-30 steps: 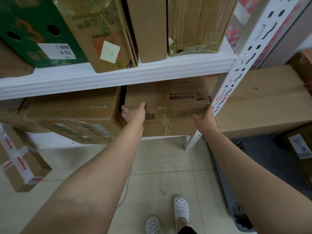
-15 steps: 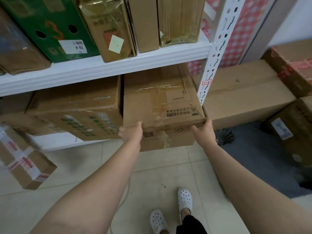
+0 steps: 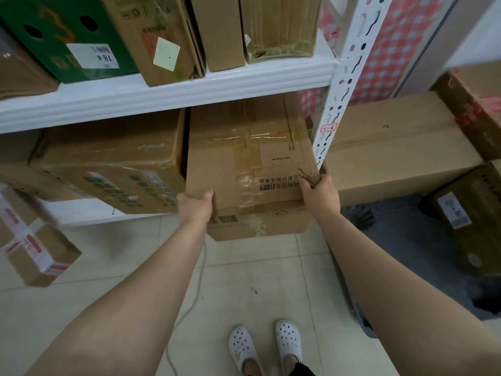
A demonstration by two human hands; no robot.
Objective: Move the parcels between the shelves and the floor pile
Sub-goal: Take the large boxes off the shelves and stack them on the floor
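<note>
Under the white shelf (image 3: 162,93), left hand (image 3: 193,206) and right hand (image 3: 320,196), arms outstretched, grip the cardboard box (image 3: 244,158).

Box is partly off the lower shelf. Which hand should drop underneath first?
Left, probably. The left hand grips the box at its near-left corner, clear of the neighbouring box; the right hand grips the near-right corner right beside the white upright, with less room.

We are counting two hands (image 3: 193,208) (image 3: 321,198), two shoes (image 3: 242,346), one green box (image 3: 54,31) and four brown boxes (image 3: 225,31) on the upper shelf (image 3: 162,96), two boxes (image 3: 244,158) below it, and four more on the floor (image 3: 244,280).
</note>
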